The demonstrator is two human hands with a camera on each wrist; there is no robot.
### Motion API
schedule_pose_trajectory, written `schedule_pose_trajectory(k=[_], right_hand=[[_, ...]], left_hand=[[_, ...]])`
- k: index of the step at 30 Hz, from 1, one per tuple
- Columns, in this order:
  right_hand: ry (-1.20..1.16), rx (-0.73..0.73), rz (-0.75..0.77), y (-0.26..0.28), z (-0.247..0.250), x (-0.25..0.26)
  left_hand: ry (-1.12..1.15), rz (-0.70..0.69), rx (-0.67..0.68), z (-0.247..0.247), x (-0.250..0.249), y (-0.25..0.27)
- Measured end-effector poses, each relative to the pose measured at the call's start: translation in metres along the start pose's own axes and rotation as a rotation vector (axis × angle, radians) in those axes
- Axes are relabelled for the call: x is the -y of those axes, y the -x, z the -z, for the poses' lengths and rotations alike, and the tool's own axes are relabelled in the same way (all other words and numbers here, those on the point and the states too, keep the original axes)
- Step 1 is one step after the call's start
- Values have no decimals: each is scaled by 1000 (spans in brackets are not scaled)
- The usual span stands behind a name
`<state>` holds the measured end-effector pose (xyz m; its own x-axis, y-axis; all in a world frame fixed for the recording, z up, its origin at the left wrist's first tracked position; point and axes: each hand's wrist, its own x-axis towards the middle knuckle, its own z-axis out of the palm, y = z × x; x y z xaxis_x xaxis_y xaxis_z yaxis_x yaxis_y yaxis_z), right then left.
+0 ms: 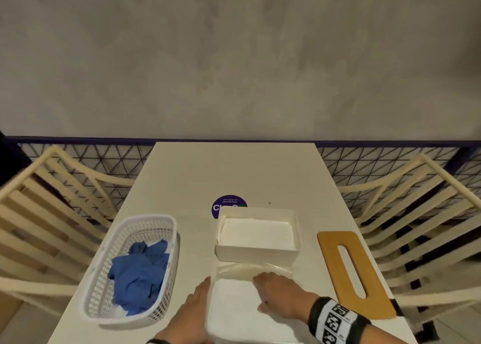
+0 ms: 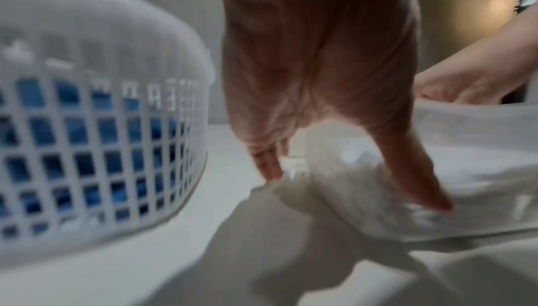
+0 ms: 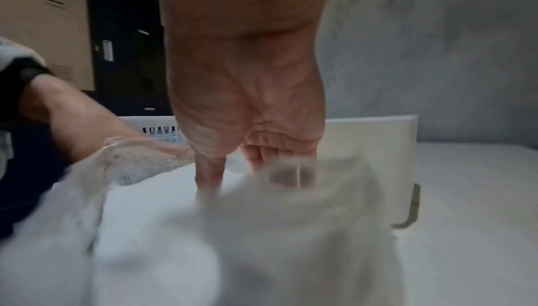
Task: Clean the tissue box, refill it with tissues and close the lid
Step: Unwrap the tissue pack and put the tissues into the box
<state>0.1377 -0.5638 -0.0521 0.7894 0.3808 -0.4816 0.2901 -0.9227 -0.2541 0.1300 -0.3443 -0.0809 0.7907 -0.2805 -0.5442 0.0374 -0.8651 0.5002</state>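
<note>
The open white tissue box stands mid-table with a white layer lying flat inside it. Its wooden lid, cut with a long slot, lies flat to the right. At the near edge lies a tissue pack in clear plastic wrap. My left hand grips the pack's left side, thumb and fingers either side of the wrap. On top of the pack is my right hand, its fingers curled into the loose wrap at the far end. Both wrist views are blurred.
A white lattice basket holding a crumpled blue cloth sits left of the pack, close to my left hand. A round purple sticker shows behind the box. Slatted chairs flank the table on both sides.
</note>
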Motion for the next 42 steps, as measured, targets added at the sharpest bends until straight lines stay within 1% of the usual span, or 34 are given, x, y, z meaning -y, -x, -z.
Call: schedule_pose_trajectory(k=[1,3,5,7,10,12,14,18,22,26,29,31,35,39,40,42], right_hand=[[5,31,-15,-5,-2,3],[-48,93,-62,-17,-1,5],[-148,167,-107,-25,3,3],[-184,229,-125,-30,9,2],[-198,276,-118,-34,15,3],[-227,307,-119,-36,20,4],[-265,338,-131,-37,23,4],[-182,438,-125,-40,23,10],[-211,419,-123,-40,23,14],[-304,454,-93,-39,31,18],[-306,504,-76,-39,32,24],[-332,507,-65,-38,33,25],[-427,447,24,-27,40,19],[-570,369,76,-9,53,13],[-600,343,79,-5,56,12],[-649,300,94,3,64,10]], left_hand=[[70,-73,-12,-1,2,-2],[91,-187,-12,-1,0,-4],[134,-239,-24,0,-1,-3],[214,-262,-35,0,-1,0],[229,-262,-27,-1,0,6],[170,-257,-18,-2,1,9],[129,-223,9,-2,4,10],[103,-206,3,-3,2,14],[163,-221,-16,0,-4,15],[278,-159,-21,-3,-2,16],[203,-176,-27,-7,-1,17],[197,-180,-36,-6,-1,17],[201,-154,-51,-7,0,20],[230,-181,-71,-7,-3,28],[251,-172,-60,-8,-1,29],[304,-99,-42,-6,-3,33]])
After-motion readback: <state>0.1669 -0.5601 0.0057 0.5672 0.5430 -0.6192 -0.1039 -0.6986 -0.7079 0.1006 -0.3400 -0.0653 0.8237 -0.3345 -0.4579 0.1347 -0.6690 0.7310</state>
